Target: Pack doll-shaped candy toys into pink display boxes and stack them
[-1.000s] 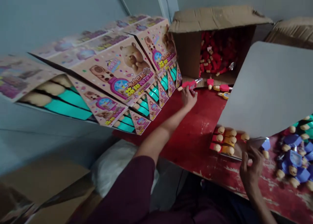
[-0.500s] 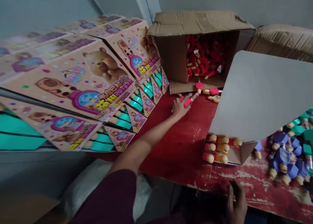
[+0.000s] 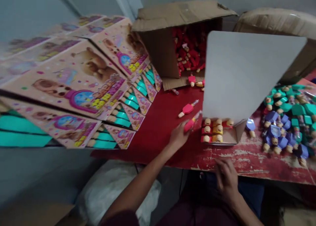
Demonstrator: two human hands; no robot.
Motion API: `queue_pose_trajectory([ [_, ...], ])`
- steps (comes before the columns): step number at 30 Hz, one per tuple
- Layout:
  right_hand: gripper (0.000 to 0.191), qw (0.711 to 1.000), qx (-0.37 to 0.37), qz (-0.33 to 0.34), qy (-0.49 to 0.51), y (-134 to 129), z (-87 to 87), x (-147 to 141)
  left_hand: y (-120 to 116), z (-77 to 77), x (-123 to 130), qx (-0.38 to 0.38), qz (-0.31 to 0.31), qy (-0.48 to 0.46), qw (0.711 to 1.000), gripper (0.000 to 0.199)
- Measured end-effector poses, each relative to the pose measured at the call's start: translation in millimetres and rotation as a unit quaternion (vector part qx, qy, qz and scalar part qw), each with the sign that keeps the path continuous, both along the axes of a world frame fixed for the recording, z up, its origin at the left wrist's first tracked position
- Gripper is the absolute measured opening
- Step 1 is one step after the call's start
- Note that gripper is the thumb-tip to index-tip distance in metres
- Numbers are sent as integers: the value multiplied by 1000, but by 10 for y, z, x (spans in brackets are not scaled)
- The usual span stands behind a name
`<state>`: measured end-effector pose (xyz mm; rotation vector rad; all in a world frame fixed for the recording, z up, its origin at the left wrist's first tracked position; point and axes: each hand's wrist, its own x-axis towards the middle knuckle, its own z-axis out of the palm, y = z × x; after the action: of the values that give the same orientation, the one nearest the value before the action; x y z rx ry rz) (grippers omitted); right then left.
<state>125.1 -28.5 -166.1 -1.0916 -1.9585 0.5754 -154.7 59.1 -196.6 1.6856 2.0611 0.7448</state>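
My left hand (image 3: 179, 134) is closed on a red toy (image 3: 189, 124) with a clear tip, held over the red table left of a small display box. Another red toy (image 3: 187, 109) with a tan end lies on the table just beyond that hand. The display box (image 3: 232, 137) has its white lid (image 3: 247, 74) standing up and holds several red and yellow toys (image 3: 217, 130) in its left part. Near the table's front edge is my right hand (image 3: 225, 171), its fingers apart and nothing seen in them.
A carton (image 3: 160, 51) of red toys lies open at the back. Printed bear boxes (image 3: 98, 78) with teal toys are stacked at the left. Purple toys (image 3: 276, 134) and green toys (image 3: 298, 109) are piled at the right, and one purple toy (image 3: 250, 125) lies beside the display box.
My left hand has come back from near the carton toward the display box with a red toy. One red toy now lies on the table. My right hand has moved to the table's edge.
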Motion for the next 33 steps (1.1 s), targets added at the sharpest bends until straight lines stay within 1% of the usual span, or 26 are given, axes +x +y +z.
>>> queue_pose_trajectory([
  [2,47,992,46,107,-49,-17,231,-136,-585,130,-50,-60,-30,30,997,45],
  [4,57,969,65,203,-122,-10,401,-280,-1087,314,-135,-94,-59,50,993,43],
  [6,63,942,73,268,-188,-4,489,-418,-1445,538,-193,-106,-83,69,988,39],
  [8,64,923,91,298,-227,-21,518,-528,-1647,768,-170,-124,-123,67,982,39],
  [10,64,916,97,299,-248,-48,528,-574,-1707,988,-65,-145,-157,61,975,38],
  [11,65,916,90,297,-255,-55,535,-560,-1689,1096,8,-151,-169,55,972,37],
  [13,69,922,52,288,-254,-34,545,-440,-1569,1312,168,-137,-192,28,971,38],
  [15,62,947,-1,252,-201,46,535,-204,-1357,1508,331,-91,-218,-26,971,47],
  [16,54,965,-33,214,-151,108,516,-56,-1223,1582,414,-54,-224,-54,972,48],
  [17,43,981,-67,160,-89,183,489,100,-1073,1629,501,-7,-219,-75,973,47],
  [18,32,989,-102,100,-23,270,453,255,-911,1642,592,50,-205,-85,974,43],
  [19,25,989,-137,42,38,367,412,400,-739,1620,687,110,-187,-84,973,39],
  [20,25,982,-169,-6,86,472,368,527,-562,1563,784,165,-174,-73,968,37],
  [21,28,972,-195,-42,122,583,322,633,-385,1478,879,209,-170,-56,961,35],
  [22,32,963,-216,-63,150,694,274,714,-216,1375,968,232,-182,-31,955,35],
  [23,34,954,-234,-72,174,802,225,773,-62,1263,1046,237,-197,-3,951,37],
  [25,35,934,-273,-74,218,990,130,833,178,1054,1156,213,-219,55,951,40],
  [26,35,923,-292,-72,240,1063,86,843,255,971,1185,196,-225,79,951,41],
  [28,35,903,-321,-72,277,1164,15,839,325,860,1201,176,-229,107,951,42],
  [30,35,887,-335,-74,310,1216,-20,818,316,813,1184,178,-230,114,950,42],
  [33,33,857,-356,-60,369,1250,-8,778,267,796,1151,190,-233,112,947,43],
])
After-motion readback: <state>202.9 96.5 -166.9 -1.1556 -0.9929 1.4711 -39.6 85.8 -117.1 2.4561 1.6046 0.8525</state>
